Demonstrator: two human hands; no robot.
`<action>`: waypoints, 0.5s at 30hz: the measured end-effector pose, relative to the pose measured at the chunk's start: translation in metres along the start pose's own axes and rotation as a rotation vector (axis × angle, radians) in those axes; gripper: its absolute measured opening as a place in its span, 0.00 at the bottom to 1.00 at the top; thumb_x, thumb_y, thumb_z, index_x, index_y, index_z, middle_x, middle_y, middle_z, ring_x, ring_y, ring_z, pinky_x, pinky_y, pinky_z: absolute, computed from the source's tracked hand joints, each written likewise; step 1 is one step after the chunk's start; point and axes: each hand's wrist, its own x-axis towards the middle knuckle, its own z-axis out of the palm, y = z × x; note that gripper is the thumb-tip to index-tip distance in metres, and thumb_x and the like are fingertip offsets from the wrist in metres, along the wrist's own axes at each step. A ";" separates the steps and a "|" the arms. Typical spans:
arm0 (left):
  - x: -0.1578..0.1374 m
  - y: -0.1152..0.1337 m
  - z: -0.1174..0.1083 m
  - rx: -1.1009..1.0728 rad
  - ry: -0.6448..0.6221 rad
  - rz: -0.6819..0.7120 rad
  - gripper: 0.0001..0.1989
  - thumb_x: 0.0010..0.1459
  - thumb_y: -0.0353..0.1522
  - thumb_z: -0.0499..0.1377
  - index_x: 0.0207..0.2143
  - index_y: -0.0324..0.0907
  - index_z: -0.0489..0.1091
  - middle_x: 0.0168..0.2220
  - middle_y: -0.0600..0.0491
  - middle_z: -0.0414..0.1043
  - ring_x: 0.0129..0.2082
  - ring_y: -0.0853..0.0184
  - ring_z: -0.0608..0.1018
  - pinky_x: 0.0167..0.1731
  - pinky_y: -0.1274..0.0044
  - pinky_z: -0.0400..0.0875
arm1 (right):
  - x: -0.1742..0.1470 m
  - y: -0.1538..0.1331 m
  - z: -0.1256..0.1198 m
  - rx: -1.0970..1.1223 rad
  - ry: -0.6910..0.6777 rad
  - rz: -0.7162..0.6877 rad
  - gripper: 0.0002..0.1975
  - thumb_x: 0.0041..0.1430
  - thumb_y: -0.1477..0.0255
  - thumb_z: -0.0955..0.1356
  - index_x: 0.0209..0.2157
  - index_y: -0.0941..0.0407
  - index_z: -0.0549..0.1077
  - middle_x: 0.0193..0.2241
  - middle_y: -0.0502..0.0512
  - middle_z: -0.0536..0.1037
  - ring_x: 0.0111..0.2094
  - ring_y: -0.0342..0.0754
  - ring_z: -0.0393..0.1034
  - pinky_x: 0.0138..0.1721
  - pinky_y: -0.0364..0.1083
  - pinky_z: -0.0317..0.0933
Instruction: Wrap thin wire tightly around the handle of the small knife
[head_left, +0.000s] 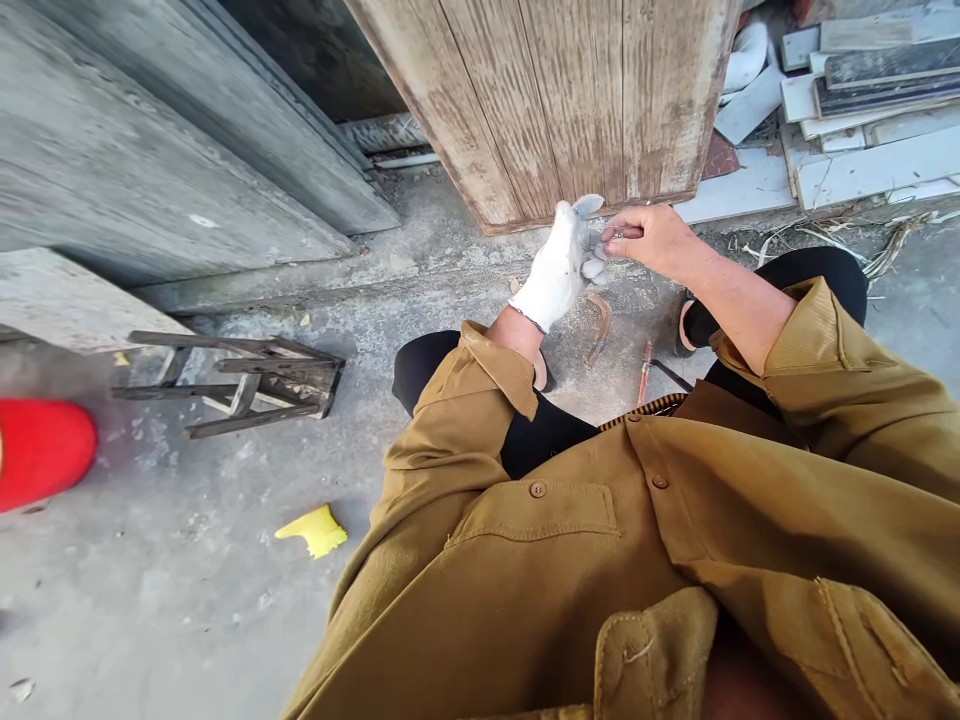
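My left hand [559,262] wears a white knitted glove with greyish fingertips, its fingers loosely bent and spread apart. My bare right hand [651,238] is closed in a pinch at the fingertips of that glove. Both hands are in front of the lower edge of a weathered wooden panel [577,110]. Beneath them on the concrete lies a curved brownish piece [598,330]. A thin tool with a reddish handle [644,372] is between my feet, partly hidden by my clothing.
To the left, a small wooden stool [255,385] lies on its side. A torn yellow piece [315,530] and a red rounded object [45,455] are on the floor. Stacked boards [877,130] fill the upper right; large grey wooden panels [172,150] lean at upper left.
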 end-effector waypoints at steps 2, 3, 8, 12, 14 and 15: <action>0.001 0.000 0.004 -0.049 -0.014 -0.034 0.35 0.73 0.63 0.47 0.62 0.48 0.72 0.37 0.50 0.77 0.20 0.72 0.70 0.22 0.75 0.70 | 0.003 0.002 -0.003 -0.056 -0.015 -0.034 0.16 0.58 0.64 0.79 0.46 0.56 0.84 0.37 0.55 0.77 0.46 0.54 0.73 0.51 0.53 0.69; 0.002 -0.001 0.006 -0.076 -0.029 -0.045 0.35 0.74 0.62 0.45 0.64 0.49 0.70 0.39 0.50 0.77 0.19 0.72 0.70 0.22 0.75 0.70 | 0.004 0.004 -0.003 -0.081 -0.021 -0.055 0.17 0.58 0.64 0.79 0.47 0.55 0.84 0.39 0.56 0.78 0.48 0.56 0.73 0.53 0.54 0.69; 0.004 -0.012 0.009 0.023 -0.054 -0.021 0.39 0.73 0.65 0.44 0.70 0.51 0.65 0.42 0.51 0.76 0.20 0.74 0.70 0.23 0.77 0.68 | 0.005 0.018 -0.002 -0.282 -0.056 -0.141 0.19 0.63 0.60 0.78 0.53 0.52 0.84 0.49 0.60 0.79 0.54 0.62 0.73 0.60 0.60 0.66; 0.005 -0.021 0.006 0.079 -0.021 0.000 0.38 0.76 0.62 0.43 0.73 0.50 0.63 0.41 0.52 0.75 0.21 0.74 0.72 0.25 0.78 0.70 | 0.003 0.019 -0.003 -0.470 -0.074 -0.177 0.18 0.68 0.61 0.74 0.55 0.53 0.85 0.48 0.61 0.79 0.54 0.63 0.73 0.59 0.59 0.64; 0.005 -0.024 0.006 0.092 -0.044 -0.004 0.39 0.76 0.63 0.41 0.75 0.51 0.60 0.42 0.52 0.74 0.22 0.74 0.73 0.26 0.78 0.71 | 0.003 0.017 -0.003 -0.535 -0.091 -0.186 0.18 0.69 0.65 0.73 0.56 0.55 0.85 0.49 0.62 0.80 0.53 0.62 0.74 0.56 0.57 0.64; 0.005 -0.025 0.006 0.096 -0.064 -0.007 0.41 0.75 0.64 0.40 0.76 0.51 0.59 0.42 0.52 0.75 0.22 0.74 0.73 0.26 0.78 0.71 | 0.002 0.016 -0.003 -0.553 -0.107 -0.187 0.17 0.69 0.67 0.73 0.56 0.55 0.85 0.49 0.62 0.81 0.52 0.61 0.74 0.55 0.55 0.64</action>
